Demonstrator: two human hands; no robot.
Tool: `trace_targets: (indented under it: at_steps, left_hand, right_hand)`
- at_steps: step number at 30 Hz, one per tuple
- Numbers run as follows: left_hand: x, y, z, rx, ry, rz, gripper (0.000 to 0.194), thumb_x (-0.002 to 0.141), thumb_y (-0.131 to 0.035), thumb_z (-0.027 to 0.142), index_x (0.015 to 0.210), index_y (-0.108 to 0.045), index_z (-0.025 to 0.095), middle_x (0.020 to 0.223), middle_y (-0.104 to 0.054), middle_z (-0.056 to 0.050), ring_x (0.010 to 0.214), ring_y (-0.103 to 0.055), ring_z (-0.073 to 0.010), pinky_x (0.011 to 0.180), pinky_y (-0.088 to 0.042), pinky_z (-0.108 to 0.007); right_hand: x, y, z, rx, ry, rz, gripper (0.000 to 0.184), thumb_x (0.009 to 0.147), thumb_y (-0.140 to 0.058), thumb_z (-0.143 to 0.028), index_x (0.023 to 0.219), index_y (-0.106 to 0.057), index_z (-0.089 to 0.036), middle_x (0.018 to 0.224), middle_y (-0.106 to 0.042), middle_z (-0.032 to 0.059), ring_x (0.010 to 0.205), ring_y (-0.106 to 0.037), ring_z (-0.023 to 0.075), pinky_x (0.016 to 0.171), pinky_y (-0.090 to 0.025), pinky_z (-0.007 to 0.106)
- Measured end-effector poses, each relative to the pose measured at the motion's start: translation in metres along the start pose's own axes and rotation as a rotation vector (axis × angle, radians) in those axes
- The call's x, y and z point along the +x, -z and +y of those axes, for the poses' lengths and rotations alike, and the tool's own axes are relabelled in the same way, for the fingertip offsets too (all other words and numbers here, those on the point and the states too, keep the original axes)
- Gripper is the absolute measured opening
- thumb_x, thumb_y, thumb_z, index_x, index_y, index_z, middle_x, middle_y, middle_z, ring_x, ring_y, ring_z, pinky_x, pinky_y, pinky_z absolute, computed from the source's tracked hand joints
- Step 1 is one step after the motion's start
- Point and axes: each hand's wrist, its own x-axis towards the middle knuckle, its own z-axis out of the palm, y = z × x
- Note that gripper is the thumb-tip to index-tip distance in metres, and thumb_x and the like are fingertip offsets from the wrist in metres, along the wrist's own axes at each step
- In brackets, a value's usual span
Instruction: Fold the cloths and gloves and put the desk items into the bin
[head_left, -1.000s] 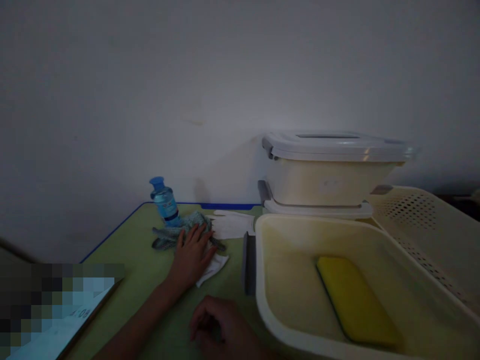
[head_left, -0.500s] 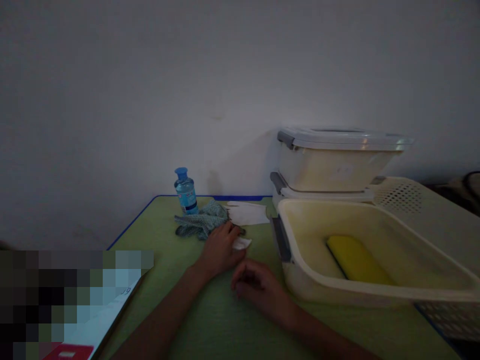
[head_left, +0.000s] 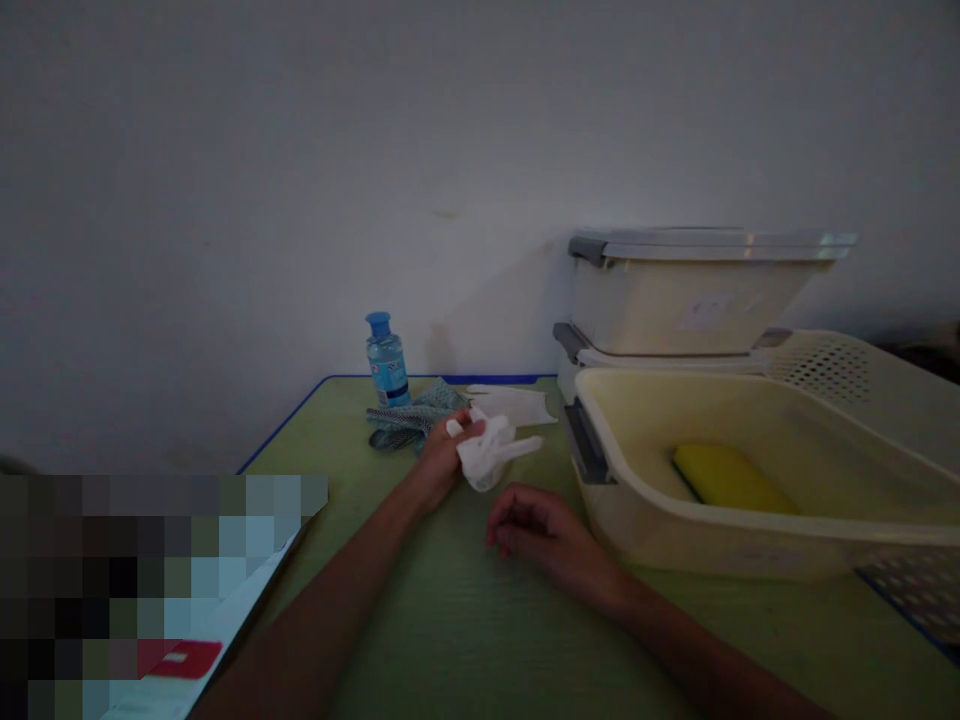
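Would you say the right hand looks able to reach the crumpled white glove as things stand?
Probably yes: the right hand looks empty and close to the crumpled white glove in the left hand, with nothing visible in between.

You can read no lettering: the label [head_left: 390, 376] on your far-left bottle [head_left: 385, 350], the faint mark [head_left: 706, 310] on the far-right upper box [head_left: 637, 310], and the near-left red patch [head_left: 193, 659] stay illegible.

Dim light, plain wall [head_left: 285, 160] (probably white), green table [head_left: 450, 630], blue edging [head_left: 510, 379]
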Motion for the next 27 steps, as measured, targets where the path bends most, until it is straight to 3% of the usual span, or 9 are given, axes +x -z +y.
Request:
trace_targets:
  at_steps: [5, 7, 12, 17, 19, 22, 27]
  left_hand:
    - [-0.005, 0.001, 0.012, -0.555, 0.237, -0.033, 0.014, 0.07, -0.061, 0.021, 0.08, -0.057, 0.013, 0.077, -0.064, -0.004, 0.066, -0.059, -0.0136, 0.064, -0.047, -0.025]
    - [-0.007, 0.002, 0.015, -0.632, 0.272, -0.037, 0.012, 0.069, -0.062, 0.019, 0.079, -0.059, 0.013, 0.078, -0.065, -0.003, 0.066, -0.06, -0.0125, 0.067, -0.047, -0.024]
    - [-0.008, 0.003, 0.011, -0.529, 0.224, -0.116, 0.025, 0.058, -0.075, 0.023, 0.074, -0.058, 0.013, 0.068, -0.062, 0.0, 0.057, -0.056, -0.0098, 0.057, -0.044, -0.021]
    - [-0.011, -0.002, 0.007, -0.369, 0.243, -0.246, 0.039, 0.047, -0.082, 0.031, 0.07, -0.057, 0.012, 0.063, -0.06, 0.002, 0.054, -0.053, -0.0082, 0.052, -0.04, -0.019]
    - [-0.01, -0.004, 0.006, -0.348, 0.254, -0.232, 0.043, 0.047, -0.081, 0.036, 0.073, -0.058, 0.011, 0.064, -0.06, 0.0, 0.054, -0.054, -0.0091, 0.053, -0.04, -0.02]
    - [-0.008, -0.006, 0.002, -0.337, 0.235, -0.168, 0.045, 0.048, -0.079, 0.043, 0.07, -0.057, 0.011, 0.06, -0.058, 0.0, 0.052, -0.051, -0.0094, 0.051, -0.039, -0.021]
    - [-0.008, -0.01, -0.008, -0.309, 0.146, 0.026, 0.037, 0.057, -0.072, 0.045, 0.066, -0.053, 0.014, 0.061, -0.055, 0.003, 0.054, -0.049, -0.009, 0.051, -0.037, -0.02]
  right_hand:
    - [-0.001, 0.002, 0.003, 0.088, 0.059, 0.118, 0.021, 0.07, -0.056, -0.019, 0.089, -0.048, -0.02, 0.086, -0.054, -0.0006, 0.07, -0.054, 0.0102, 0.063, -0.041, 0.025]
    - [-0.001, 0.002, 0.006, 0.174, 0.053, 0.178, 0.032, 0.072, -0.056, -0.023, 0.101, -0.042, -0.023, 0.1, -0.053, 0.0022, 0.078, -0.056, 0.0115, 0.067, -0.043, 0.027]
    - [0.002, 0.001, 0.012, 0.304, 0.039, 0.21, 0.046, 0.072, -0.059, -0.03, 0.113, -0.037, -0.026, 0.116, -0.049, 0.0068, 0.085, -0.056, 0.0141, 0.071, -0.044, 0.03]
    - [0.007, 0.003, 0.021, 0.184, -0.026, 0.331, 0.03, 0.068, -0.064, -0.034, 0.091, -0.054, -0.018, 0.078, -0.058, 0.002, 0.067, -0.052, 0.0128, 0.065, -0.042, 0.029]
    - [0.008, 0.003, 0.021, 0.174, -0.055, 0.334, 0.022, 0.068, -0.064, -0.035, 0.077, -0.056, -0.016, 0.065, -0.055, -0.0001, 0.06, -0.049, 0.0117, 0.062, -0.041, 0.028]
    - [0.008, 0.003, 0.017, 0.255, -0.044, 0.342, 0.021, 0.066, -0.064, -0.034, 0.073, -0.055, -0.016, 0.065, -0.055, 0.0, 0.059, -0.051, 0.0119, 0.063, -0.042, 0.029]
    - [0.008, 0.006, 0.011, 0.082, 0.075, 0.34, 0.025, 0.065, -0.063, -0.023, 0.089, -0.059, -0.019, 0.091, -0.065, 0.005, 0.091, -0.059, 0.0212, 0.089, -0.04, 0.041]
